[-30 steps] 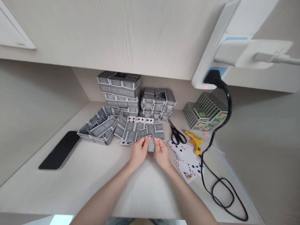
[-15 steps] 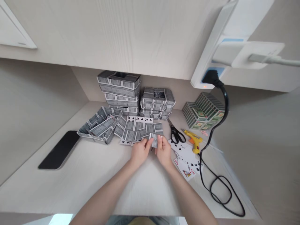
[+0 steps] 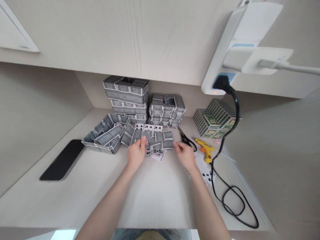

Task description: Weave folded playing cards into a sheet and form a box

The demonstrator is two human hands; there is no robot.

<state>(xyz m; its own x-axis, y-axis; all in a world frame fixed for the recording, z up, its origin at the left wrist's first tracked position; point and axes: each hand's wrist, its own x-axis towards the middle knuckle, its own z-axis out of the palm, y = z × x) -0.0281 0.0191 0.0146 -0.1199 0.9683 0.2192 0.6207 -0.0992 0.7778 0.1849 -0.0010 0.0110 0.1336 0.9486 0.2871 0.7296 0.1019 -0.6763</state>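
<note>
At the middle of the desk, hands now parted: left hand [image 3: 136, 154] pinching the near edge of the flat card sheet [image 3: 150, 137], right hand [image 3: 185, 154] loosely spread, moved right toward scissors [image 3: 187, 141], leaving face-up cards [image 3: 157, 154] between.

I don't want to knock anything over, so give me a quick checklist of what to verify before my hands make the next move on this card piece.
1. Left hand on the flat card panel: ok, fingers at its near edge.
2. Right hand grip: not ok, open beside the panel, holding nothing.
3. Loose face-up cards under the panel's near edge: cannot tell whether they are attached.
4. Scissors near the right hand: not ok, close to the fingers.
5. Glue gun and its black cord: ok, lying right of the hands.
6. Stacked card trays behind: ok, upright and untouched.
</note>
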